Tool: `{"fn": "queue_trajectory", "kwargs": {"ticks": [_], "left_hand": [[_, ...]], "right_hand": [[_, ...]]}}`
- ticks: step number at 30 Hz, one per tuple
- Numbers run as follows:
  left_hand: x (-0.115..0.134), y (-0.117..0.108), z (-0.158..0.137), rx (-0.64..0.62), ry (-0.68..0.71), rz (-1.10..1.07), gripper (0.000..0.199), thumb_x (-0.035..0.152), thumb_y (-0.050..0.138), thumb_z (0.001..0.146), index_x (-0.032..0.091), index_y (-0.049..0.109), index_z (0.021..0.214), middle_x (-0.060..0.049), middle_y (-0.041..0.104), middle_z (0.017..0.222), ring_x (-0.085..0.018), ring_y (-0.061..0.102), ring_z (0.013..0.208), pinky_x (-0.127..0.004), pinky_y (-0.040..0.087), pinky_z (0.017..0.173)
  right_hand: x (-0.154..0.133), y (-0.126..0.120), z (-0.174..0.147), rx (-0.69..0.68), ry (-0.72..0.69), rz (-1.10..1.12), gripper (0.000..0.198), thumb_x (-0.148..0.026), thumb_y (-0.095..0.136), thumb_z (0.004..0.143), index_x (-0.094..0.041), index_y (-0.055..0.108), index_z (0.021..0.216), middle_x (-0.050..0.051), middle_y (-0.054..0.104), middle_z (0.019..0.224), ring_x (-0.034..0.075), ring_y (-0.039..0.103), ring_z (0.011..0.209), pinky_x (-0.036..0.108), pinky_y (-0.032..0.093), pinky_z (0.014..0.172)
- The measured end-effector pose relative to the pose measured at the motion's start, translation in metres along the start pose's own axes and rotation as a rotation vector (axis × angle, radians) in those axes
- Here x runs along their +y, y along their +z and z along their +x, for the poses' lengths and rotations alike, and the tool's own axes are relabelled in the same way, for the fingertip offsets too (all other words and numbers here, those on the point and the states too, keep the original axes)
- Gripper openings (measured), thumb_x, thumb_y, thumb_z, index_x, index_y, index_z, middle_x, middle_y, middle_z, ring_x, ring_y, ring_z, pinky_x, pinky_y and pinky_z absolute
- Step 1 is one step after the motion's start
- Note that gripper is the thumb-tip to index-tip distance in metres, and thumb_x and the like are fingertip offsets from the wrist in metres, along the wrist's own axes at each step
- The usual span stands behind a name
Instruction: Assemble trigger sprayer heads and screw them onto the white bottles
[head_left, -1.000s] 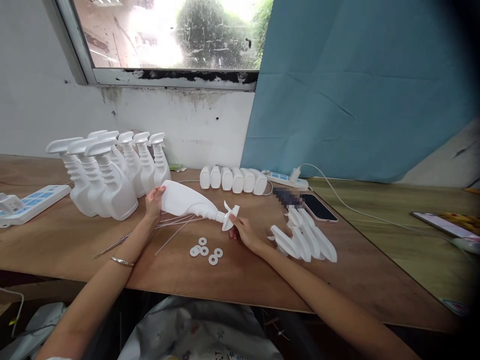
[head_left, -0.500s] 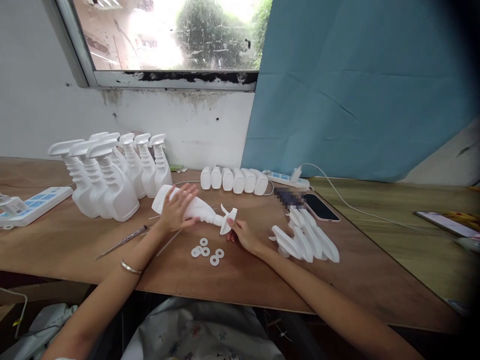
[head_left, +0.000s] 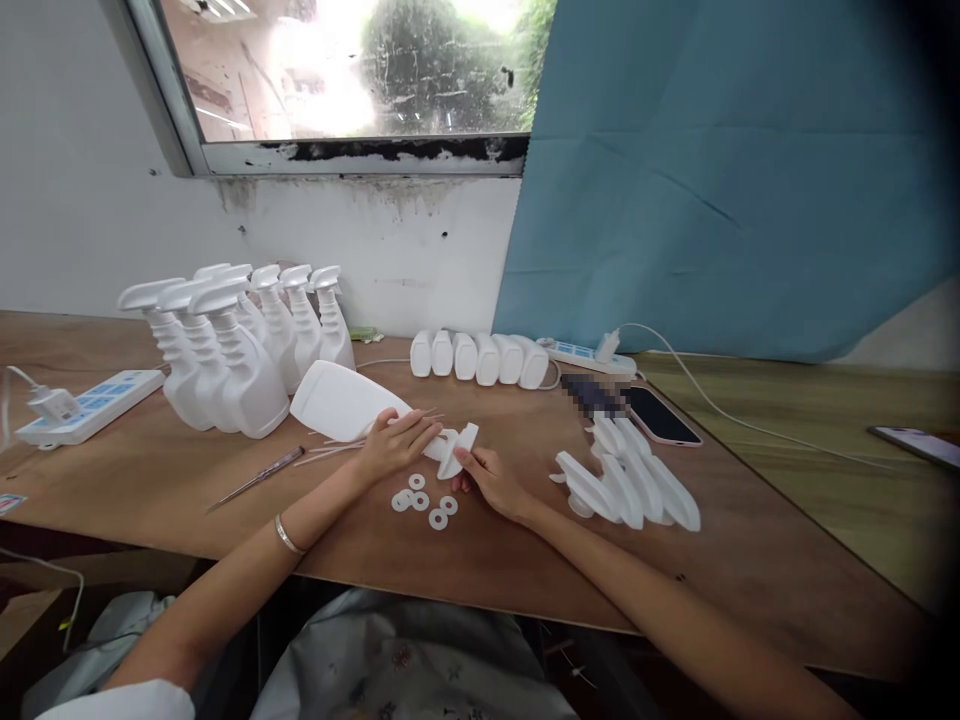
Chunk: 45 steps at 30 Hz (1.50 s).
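Note:
A white spray bottle (head_left: 341,400) lies on its side with its broad face up and its base toward the left. My left hand (head_left: 394,443) lies over the bottle's neck end, fingers close together and laid across it, hiding much of the neck. At the other end, my right hand (head_left: 487,478) pinches the white trigger sprayer head (head_left: 459,450) between thumb and fingers. The head meets the bottle's neck, but the joint is partly hidden. Just below my hands are several white ring washers (head_left: 420,501), loose on the wooden table (head_left: 480,575).
Several spray bottles with sprayers (head_left: 247,385) stand at left, near a power strip (head_left: 97,405). A screwdriver (head_left: 259,477) and thin tubes (head_left: 326,450) lie by my left forearm. Several white pieces (head_left: 486,360) line the back. Sprayer heads (head_left: 626,480) and a phone (head_left: 664,415) lie at right.
My left hand has moved right along the bottle, from its body to its neck, its spread fingers drawing together. The bottle has rolled, its broad face now up. My right hand keeps its pinch.

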<state>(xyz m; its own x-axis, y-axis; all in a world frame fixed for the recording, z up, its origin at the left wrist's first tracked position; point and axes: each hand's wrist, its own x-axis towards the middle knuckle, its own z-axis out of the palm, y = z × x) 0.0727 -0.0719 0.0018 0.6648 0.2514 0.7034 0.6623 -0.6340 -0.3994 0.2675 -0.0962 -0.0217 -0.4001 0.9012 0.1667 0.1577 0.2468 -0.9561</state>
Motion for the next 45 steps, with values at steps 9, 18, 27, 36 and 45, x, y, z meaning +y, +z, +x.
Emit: {"fn": "queue_trajectory", "kwargs": {"ticks": [9, 18, 27, 36, 45], "left_hand": [[-0.062, -0.038, 0.005, 0.243, -0.494, 0.077, 0.04, 0.034, 0.054, 0.076, 0.022, 0.052, 0.115, -0.007, 0.063, 0.106, -0.024, 0.053, 0.089, -0.04, 0.022, 0.087], [-0.138, -0.074, -0.023, 0.402, -0.962, -0.194, 0.024, 0.037, 0.061, 0.067, 0.016, 0.062, 0.079, 0.0, 0.056, 0.068, -0.017, 0.053, 0.07, -0.027, 0.039, 0.071], [-0.139, -0.06, -0.051, 0.471, -1.056, -0.309, 0.065, 0.028, 0.069, 0.06, 0.018, 0.043, 0.119, -0.006, 0.06, 0.096, -0.017, 0.058, 0.082, -0.028, 0.046, 0.075], [-0.14, -0.044, -0.069, 0.377, -0.961, -0.181, 0.057, 0.026, 0.061, 0.066, 0.016, 0.041, 0.119, -0.013, 0.049, 0.118, -0.02, 0.054, 0.096, -0.031, 0.048, 0.078], [-0.135, -0.047, -0.068, 0.332, -0.903, 0.059, 0.051, 0.029, 0.058, 0.068, 0.013, 0.042, 0.114, -0.015, 0.049, 0.11, -0.028, 0.045, 0.104, -0.043, 0.033, 0.091]], "right_hand": [[0.005, -0.004, 0.001, -0.02, -0.095, 0.152, 0.041, -0.052, 0.031, 0.085, -0.015, 0.048, 0.096, 0.004, 0.06, 0.073, 0.008, 0.049, 0.052, 0.021, 0.039, 0.052], [0.006, -0.002, 0.002, -0.044, -0.063, 0.175, 0.038, -0.05, 0.034, 0.085, -0.016, 0.047, 0.094, 0.003, 0.059, 0.07, 0.008, 0.049, 0.051, 0.021, 0.039, 0.051], [0.005, -0.002, 0.002, -0.051, -0.041, 0.153, 0.037, -0.05, 0.035, 0.084, -0.015, 0.046, 0.094, 0.003, 0.059, 0.071, 0.008, 0.048, 0.051, 0.021, 0.039, 0.051], [0.001, -0.001, 0.001, -0.033, -0.012, 0.11, 0.032, -0.045, 0.043, 0.081, -0.016, 0.046, 0.093, 0.001, 0.058, 0.069, 0.007, 0.046, 0.05, 0.02, 0.038, 0.05], [0.009, -0.003, 0.003, -0.002, -0.023, -0.045, 0.027, -0.041, 0.043, 0.083, -0.016, 0.045, 0.095, 0.001, 0.058, 0.07, 0.009, 0.049, 0.057, 0.022, 0.041, 0.056]]}}
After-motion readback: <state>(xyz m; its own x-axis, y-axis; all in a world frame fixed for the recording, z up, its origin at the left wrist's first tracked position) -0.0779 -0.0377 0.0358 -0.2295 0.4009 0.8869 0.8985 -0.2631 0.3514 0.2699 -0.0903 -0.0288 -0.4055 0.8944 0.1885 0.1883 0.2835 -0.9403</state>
